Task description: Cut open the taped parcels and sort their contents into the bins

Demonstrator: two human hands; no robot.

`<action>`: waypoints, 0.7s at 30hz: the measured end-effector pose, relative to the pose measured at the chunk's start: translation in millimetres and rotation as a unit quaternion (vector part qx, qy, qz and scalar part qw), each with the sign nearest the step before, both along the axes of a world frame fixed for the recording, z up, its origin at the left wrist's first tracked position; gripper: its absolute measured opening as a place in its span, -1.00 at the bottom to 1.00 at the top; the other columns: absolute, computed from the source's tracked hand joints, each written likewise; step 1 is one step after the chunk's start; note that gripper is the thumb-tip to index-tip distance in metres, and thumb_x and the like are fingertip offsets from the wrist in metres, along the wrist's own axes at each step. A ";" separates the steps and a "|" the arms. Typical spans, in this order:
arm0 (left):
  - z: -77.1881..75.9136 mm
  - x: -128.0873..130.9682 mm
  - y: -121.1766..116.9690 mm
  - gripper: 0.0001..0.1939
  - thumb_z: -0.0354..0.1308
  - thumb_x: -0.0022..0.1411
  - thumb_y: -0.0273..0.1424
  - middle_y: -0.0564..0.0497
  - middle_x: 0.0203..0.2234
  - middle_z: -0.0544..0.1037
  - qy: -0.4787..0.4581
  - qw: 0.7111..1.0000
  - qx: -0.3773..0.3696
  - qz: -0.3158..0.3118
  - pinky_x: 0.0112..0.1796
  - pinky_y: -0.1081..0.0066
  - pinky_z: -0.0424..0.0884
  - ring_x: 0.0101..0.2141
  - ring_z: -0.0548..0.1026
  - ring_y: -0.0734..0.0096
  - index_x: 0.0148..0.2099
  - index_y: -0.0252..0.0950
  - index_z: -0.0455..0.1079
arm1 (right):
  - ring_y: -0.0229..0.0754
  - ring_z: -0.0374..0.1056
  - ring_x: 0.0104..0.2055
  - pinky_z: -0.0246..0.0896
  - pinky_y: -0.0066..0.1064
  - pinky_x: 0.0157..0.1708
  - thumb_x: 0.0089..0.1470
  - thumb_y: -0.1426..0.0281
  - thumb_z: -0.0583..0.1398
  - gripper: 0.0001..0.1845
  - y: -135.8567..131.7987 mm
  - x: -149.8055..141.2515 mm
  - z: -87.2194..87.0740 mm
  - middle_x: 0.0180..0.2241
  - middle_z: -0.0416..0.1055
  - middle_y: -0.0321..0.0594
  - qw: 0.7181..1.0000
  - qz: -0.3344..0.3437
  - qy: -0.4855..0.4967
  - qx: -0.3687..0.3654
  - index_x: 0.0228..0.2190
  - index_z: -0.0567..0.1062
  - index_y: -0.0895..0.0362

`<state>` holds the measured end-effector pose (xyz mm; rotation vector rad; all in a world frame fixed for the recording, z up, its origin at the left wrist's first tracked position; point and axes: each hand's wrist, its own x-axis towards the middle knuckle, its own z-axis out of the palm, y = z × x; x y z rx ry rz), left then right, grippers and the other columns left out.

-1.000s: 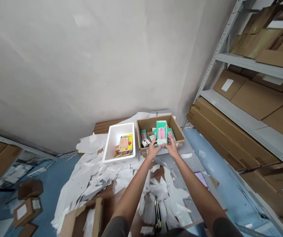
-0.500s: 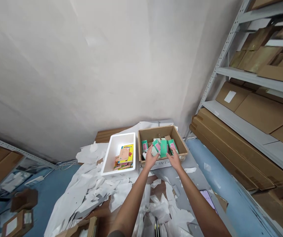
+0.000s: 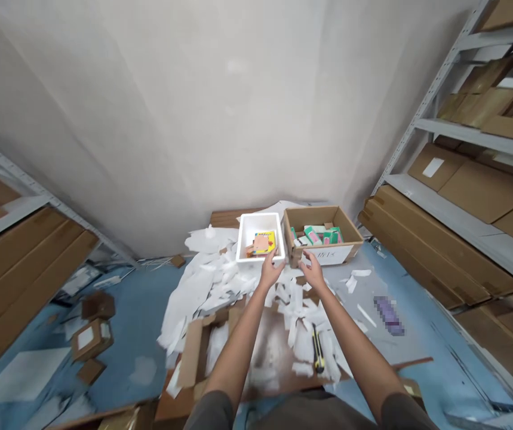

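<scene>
My left hand [image 3: 271,272] is at the front right corner of a white foam box [image 3: 260,260], its fingers apart and nothing in it. Inside that box lie a yellow printed packet [image 3: 270,240] and a pinkish flat card [image 3: 261,243]. My right hand [image 3: 312,272] is open and empty, close to the front left of a cardboard box [image 3: 353,236]; whether it touches the wall I cannot tell. Several green-and-white small boxes [image 3: 313,235] with pink fronts lie in the cardboard box. A white label [image 3: 329,255] with handwriting covers its front.
Torn white paper [image 3: 193,280] covers much of the table. A yellow-and-black box cutter [image 3: 318,351] lies near its front edge, an open carton [image 3: 192,352] at the left. A blurred purple object [image 3: 389,315] is at the right. Loaded shelving [image 3: 484,137] flanks the right side.
Both hands have let go of the green box and come out of the cardboard box toward me. The view has pulled back, showing more of the table front.
</scene>
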<state>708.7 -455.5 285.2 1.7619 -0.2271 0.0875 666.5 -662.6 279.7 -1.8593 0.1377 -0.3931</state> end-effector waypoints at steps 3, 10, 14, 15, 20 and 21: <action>-4.9 -41.0 71.5 -0.21 0.42 0.24 -0.27 -0.18 0.37 0.45 0.021 1.000 0.023 -0.002 0.17 -0.02 0.52 0.25 0.48 -0.10 0.48 -0.09 0.37 | 0.19 0.42 0.26 0.50 0.07 0.11 0.16 0.15 0.27 -0.39 72.9 -31.0 -1.4 0.25 0.48 0.02 0.998 0.063 -0.009 -0.011 0.22 0.52 -0.01; -46.3 -151.4 220.0 -0.34 0.33 0.26 -0.47 -0.18 0.29 0.54 0.040 0.987 0.153 0.016 0.28 0.06 0.45 0.23 0.52 0.04 0.40 -0.22 0.44 | 0.04 0.50 0.10 0.52 -0.07 0.07 0.18 0.29 0.25 -0.51 222.4 -116.8 -42.7 0.15 0.55 -0.02 0.977 0.203 0.052 -0.047 0.14 0.56 0.04; -77.7 -219.7 273.3 -0.41 0.34 0.25 -0.52 -0.21 0.27 0.54 0.089 0.948 0.307 0.000 0.38 0.04 0.32 0.31 0.45 0.01 0.33 -0.25 0.51 | -0.01 0.52 0.05 0.45 -0.10 0.15 0.22 0.39 0.25 -0.60 273.3 -168.4 -74.2 0.06 0.59 -0.03 0.927 0.337 0.123 -0.112 0.08 0.61 0.10; -84.7 -235.3 281.8 -0.42 0.35 0.25 -0.51 -0.23 0.30 0.51 0.109 0.930 0.350 -0.004 0.40 0.01 0.27 0.34 0.41 -0.02 0.32 -0.25 0.52 | 0.01 0.50 0.10 0.41 -0.10 0.20 0.23 0.39 0.27 -0.62 280.3 -179.7 -81.1 0.08 0.57 -0.02 0.909 0.361 0.141 -0.151 0.07 0.63 0.12; -112.5 -289.5 300.7 -0.50 0.47 0.24 -0.32 -0.22 0.56 0.14 0.161 0.865 0.471 -0.068 0.47 -0.25 -0.06 0.52 0.09 -0.22 0.22 -0.19 0.58 | 0.29 0.04 0.52 0.01 0.03 0.47 0.17 0.33 0.45 -0.50 287.3 -222.1 -111.2 0.48 0.16 0.12 0.832 0.354 0.225 -0.362 0.13 0.65 0.12; -116.5 -294.6 301.4 -0.52 0.48 0.23 -0.31 -0.19 0.59 0.06 0.158 0.863 0.474 -0.078 0.48 -0.27 -0.10 0.54 0.05 -0.22 0.18 -0.18 0.60 | 0.33 -0.04 0.56 -0.04 0.04 0.49 0.16 0.32 0.46 -0.46 286.2 -228.1 -116.6 0.54 0.05 0.08 0.825 0.345 0.244 -0.377 0.17 0.63 0.10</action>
